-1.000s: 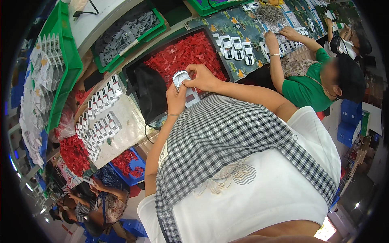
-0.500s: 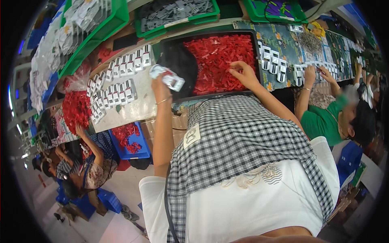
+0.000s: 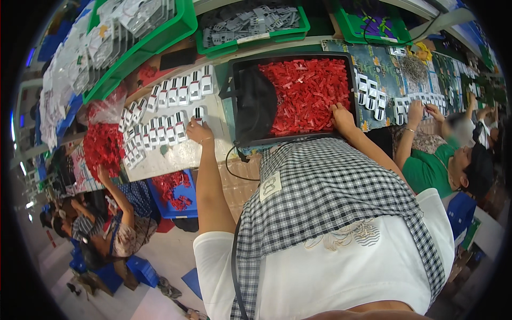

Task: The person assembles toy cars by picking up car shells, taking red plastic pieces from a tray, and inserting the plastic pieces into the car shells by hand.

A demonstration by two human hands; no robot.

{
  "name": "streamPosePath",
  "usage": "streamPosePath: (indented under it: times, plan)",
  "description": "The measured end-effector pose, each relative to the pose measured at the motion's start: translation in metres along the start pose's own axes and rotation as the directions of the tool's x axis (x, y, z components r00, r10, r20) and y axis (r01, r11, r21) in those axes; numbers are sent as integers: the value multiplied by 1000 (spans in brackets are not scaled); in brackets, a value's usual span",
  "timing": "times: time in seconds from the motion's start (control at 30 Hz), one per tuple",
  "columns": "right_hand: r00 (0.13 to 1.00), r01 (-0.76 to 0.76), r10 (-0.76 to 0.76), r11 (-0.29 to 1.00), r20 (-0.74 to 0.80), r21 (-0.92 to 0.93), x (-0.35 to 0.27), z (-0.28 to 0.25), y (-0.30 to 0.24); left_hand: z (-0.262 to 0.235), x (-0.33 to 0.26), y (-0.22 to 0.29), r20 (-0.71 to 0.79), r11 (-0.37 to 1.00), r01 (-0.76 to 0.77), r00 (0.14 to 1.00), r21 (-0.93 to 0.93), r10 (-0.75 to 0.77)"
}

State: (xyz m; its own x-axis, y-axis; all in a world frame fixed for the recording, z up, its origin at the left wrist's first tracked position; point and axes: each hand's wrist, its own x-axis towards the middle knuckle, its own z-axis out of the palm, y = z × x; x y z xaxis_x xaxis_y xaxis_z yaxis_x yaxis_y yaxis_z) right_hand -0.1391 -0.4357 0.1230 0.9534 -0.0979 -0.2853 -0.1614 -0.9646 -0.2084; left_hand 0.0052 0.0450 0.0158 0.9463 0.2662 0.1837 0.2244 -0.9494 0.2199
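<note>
My left hand (image 3: 199, 132) is closed on the lower end of a white plastic housing (image 3: 199, 112) with a dark window. It holds the housing at the right end of the front row of similar white housings (image 3: 160, 131) on the pale tabletop. My right hand (image 3: 343, 119) is at the right side of a black tray (image 3: 350, 69), its fingers closed together among small flat red plastic pieces (image 3: 304, 93). Whatever those fingertips pinch is too small to make out. Black cloth or plastic (image 3: 256, 104) covers the tray's left part.
Green bins of grey parts (image 3: 256, 24), clear-wrapped parts (image 3: 138, 16) and purple parts (image 3: 373, 24) line the back. A blue bin (image 3: 184, 205) of red pieces stands lower left. Co-workers sit on both sides; one in green (image 3: 434, 165) handles white housings at right.
My left hand has lowered the white housing from above the tray's left edge to the tabletop row. My right hand has moved down into the red pieces, and its fingers have closed.
</note>
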Motion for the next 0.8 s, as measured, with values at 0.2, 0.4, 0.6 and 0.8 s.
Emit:
streamPosePath:
  times: [0.2,0.4,0.6,0.8]
  plan:
    - [997,-74,76,996,25,-53,3,9,8,4,26,-27,17,986,-32,999,163,29]
    - [997,-62,70,985,-41,159,6,12,12,-3,45,-23,-154,983,-181,971,16,181]
    - [624,-130,463,856,-629,501,-14,-9,91,-73,-2,97,-90,845,-383,921,-373,378]
    - [305,-743,939,337,-157,578,-27,42,174,-129,-42,188,4,706,-414,861,-574,508]
